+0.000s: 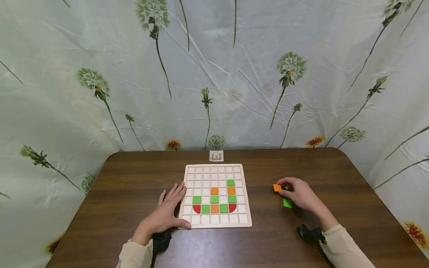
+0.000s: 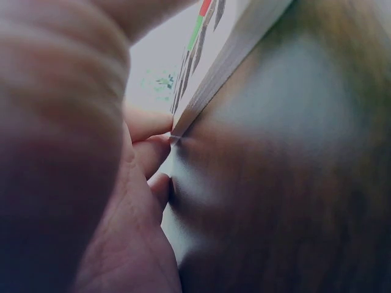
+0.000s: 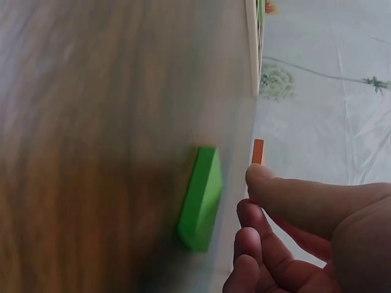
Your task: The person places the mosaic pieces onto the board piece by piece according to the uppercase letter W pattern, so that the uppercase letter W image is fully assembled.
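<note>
A square wooden grid board (image 1: 214, 225) lies on the table, with several green, orange and red tiles in its cells. The red tiles have a rounded corner, and one is the right red tile (image 1: 232, 208). My left hand (image 1: 165, 214) rests at the board's left side, fingers stretched along the edge and thumb on the near left corner. In the left wrist view, its fingertips meet the board's edge. Right of the board, my right hand (image 1: 299, 193) pinches an orange square tile (image 1: 277, 187) between thumb and fingers. Below that hand lies a loose green tile (image 3: 200, 198).
A small printed card (image 1: 216, 156) with a coloured grid pattern lies behind the board, near the far edge of the dark wooden table (image 1: 134, 167). A floral curtain (image 1: 234, 74) hangs behind the table and at both sides.
</note>
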